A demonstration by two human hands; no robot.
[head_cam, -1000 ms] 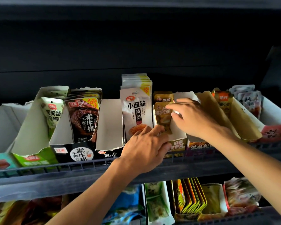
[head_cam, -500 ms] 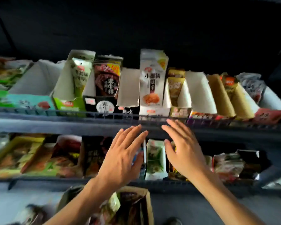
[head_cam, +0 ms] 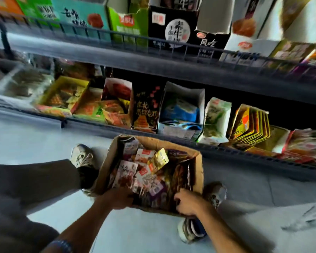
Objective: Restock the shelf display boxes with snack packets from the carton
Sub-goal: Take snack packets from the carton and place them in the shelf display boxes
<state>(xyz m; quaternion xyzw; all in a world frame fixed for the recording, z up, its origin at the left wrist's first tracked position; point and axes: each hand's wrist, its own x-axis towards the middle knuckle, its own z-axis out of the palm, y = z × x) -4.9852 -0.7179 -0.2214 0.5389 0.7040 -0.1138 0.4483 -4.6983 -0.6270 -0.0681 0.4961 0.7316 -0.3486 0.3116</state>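
Note:
A brown carton [head_cam: 104, 166] stands on the floor below me, full of mixed snack packets [head_cam: 148, 177]; a yellow one [head_cam: 158, 159] sticks up near the middle. My left hand [head_cam: 117, 199] reaches into the near left corner, its fingers buried among the packets and hidden. At the near right side my right hand [head_cam: 189, 203] has its fingers curled round dark brown packets [head_cam: 180, 177]. Above the carton, the lower shelf holds display boxes [head_cam: 182, 92] and the upper shelf holds more boxes [head_cam: 171, 28].
The shelves have dark wire front rails [head_cam: 171, 44]. My shoes [head_cam: 81, 156] [head_cam: 215, 195] flank the carton, and my left leg in dark trousers [head_cam: 35, 179] lies beside it. Pale grey floor [head_cam: 35, 136] stretches to the left.
My view has swung down from the upper shelf to the floor. Both hands have dropped from the shelf rail into the carton.

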